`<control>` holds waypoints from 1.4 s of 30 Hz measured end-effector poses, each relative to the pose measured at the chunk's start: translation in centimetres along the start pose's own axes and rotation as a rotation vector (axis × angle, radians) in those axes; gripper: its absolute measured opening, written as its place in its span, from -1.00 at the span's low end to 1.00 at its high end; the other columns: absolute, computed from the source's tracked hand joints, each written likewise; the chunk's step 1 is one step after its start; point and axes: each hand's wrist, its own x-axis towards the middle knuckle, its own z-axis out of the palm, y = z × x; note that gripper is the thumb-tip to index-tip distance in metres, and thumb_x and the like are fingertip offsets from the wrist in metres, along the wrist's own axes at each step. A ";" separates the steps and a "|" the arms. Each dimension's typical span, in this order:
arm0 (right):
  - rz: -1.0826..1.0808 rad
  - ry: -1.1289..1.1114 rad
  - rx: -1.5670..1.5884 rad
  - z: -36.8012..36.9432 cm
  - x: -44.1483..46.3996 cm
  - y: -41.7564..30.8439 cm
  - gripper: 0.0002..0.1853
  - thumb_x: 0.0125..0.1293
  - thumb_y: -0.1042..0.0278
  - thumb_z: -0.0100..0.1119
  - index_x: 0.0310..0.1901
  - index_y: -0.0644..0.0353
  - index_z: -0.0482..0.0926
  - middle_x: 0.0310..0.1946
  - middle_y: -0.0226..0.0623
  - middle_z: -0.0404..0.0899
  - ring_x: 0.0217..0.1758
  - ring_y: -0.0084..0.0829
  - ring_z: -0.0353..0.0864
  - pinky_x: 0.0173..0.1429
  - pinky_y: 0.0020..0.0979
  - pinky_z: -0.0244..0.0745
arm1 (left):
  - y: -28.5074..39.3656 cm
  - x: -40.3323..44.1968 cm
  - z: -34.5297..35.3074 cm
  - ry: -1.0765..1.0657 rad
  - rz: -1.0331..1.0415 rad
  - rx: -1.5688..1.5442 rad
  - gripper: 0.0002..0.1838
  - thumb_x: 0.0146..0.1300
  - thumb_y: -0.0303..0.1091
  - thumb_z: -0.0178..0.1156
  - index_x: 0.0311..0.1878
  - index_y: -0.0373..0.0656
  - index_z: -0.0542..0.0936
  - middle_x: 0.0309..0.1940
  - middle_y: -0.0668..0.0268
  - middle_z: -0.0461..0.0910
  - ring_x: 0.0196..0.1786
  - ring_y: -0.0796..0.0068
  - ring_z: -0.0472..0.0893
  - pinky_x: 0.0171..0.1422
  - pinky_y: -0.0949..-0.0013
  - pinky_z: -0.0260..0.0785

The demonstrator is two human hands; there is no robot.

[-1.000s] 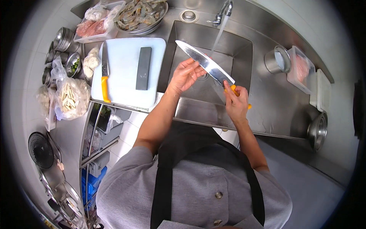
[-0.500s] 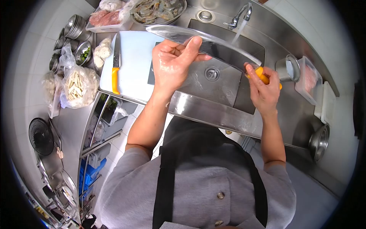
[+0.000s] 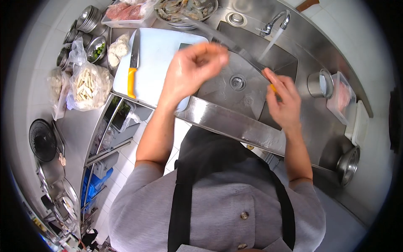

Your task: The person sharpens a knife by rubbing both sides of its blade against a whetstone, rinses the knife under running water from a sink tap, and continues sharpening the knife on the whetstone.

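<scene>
My right hand (image 3: 283, 98) is wrapped round the yellow handle of a large knife (image 3: 241, 50), whose blurred blade slants up and left over the sink (image 3: 247, 113). Motion smears my left hand (image 3: 195, 69), which is raised beside the blade with its fingers curled; whether they touch the blade cannot be made out. Behind that hand, a dark sharpening stone (image 3: 184, 45) is mostly hidden on the white cutting board (image 3: 153, 63). A second knife (image 3: 133, 67) with a yellow handle lies on the board's left side. Water runs from the faucet (image 3: 277, 25) into the sink.
A bowl of shrimp (image 3: 184, 10) and a tub of meat (image 3: 128, 12) stand behind the board. Bagged pale strips (image 3: 87, 86) and metal bowls (image 3: 97, 48) are at left. A metal pot (image 3: 319, 84), a plastic container (image 3: 341, 98) and a steel bowl (image 3: 349, 166) are at right.
The view has shifted. The knife has moved from over the sink's middle, up near my face, then back lower, its blade now seen nearly edge-on. My left hand's fingers have curled.
</scene>
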 end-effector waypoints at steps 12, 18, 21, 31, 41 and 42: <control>0.766 -1.006 0.146 8.9 -4.3 1.1 -0.40 0.65 -0.19 0.10 -0.23 0.33 0.61 -0.38 0.11 0.68 -0.28 0.12 0.69 -0.11 0.01 0.50 | -19.7 -10.0 -4.0 0.434 -0.212 0.939 0.06 0.06 -0.16 0.70 0.52 -0.48 0.35 0.23 -0.15 0.44 0.34 -0.11 0.46 0.45 0.01 0.43; 0.651 -1.077 0.110 10.2 -4.5 1.4 -0.39 0.65 -0.21 0.07 -0.18 0.33 0.64 -0.37 0.10 0.69 -0.27 0.11 0.69 -0.11 0.00 0.50 | -21.8 -10.1 -4.2 0.579 -0.230 0.836 -0.22 0.18 -0.24 0.62 0.41 -0.32 0.52 0.18 -0.02 0.48 0.31 -0.04 0.49 0.41 0.05 0.47; 0.680 -1.073 0.118 11.8 -3.8 0.4 -0.37 0.65 -0.21 0.06 -0.18 0.35 0.64 -0.36 0.11 0.70 -0.24 0.13 0.71 -0.08 0.01 0.52 | -21.9 -10.2 -4.3 0.586 -0.235 0.816 -0.25 0.19 -0.23 0.62 0.39 -0.29 0.55 0.16 0.01 0.49 0.30 -0.02 0.49 0.39 0.06 0.48; 0.762 -0.873 0.166 23.2 2.3 0.2 -0.35 0.64 -0.21 0.08 -0.10 0.43 0.68 -0.49 0.07 0.69 -0.43 0.06 0.74 -0.21 -0.03 0.61 | -22.4 -10.2 -4.7 0.586 -0.220 0.792 -0.27 0.15 -0.26 0.65 0.36 -0.29 0.59 0.14 0.02 0.51 0.26 -0.01 0.54 0.34 0.07 0.53; 0.873 -0.785 0.267 24.5 4.8 1.6 -0.35 0.60 -0.29 0.15 -0.26 0.29 0.61 -0.62 -0.24 0.50 -0.65 -0.35 0.55 -0.53 -0.26 0.43 | -22.4 -11.8 -4.6 0.577 -0.084 0.812 -0.24 0.08 -0.32 0.68 0.30 -0.39 0.53 0.09 -0.04 0.51 0.16 -0.09 0.51 0.30 -0.01 0.46; 0.864 -0.855 0.215 23.2 3.3 2.1 -0.33 0.61 -0.31 0.10 -0.24 0.31 0.65 -0.55 -0.08 0.62 -0.59 -0.19 0.65 -0.45 -0.17 0.50 | -22.3 -12.5 -4.2 0.566 -0.130 0.822 -0.23 0.08 -0.29 0.69 0.30 -0.40 0.54 0.08 -0.03 0.52 0.18 -0.08 0.52 0.32 0.01 0.47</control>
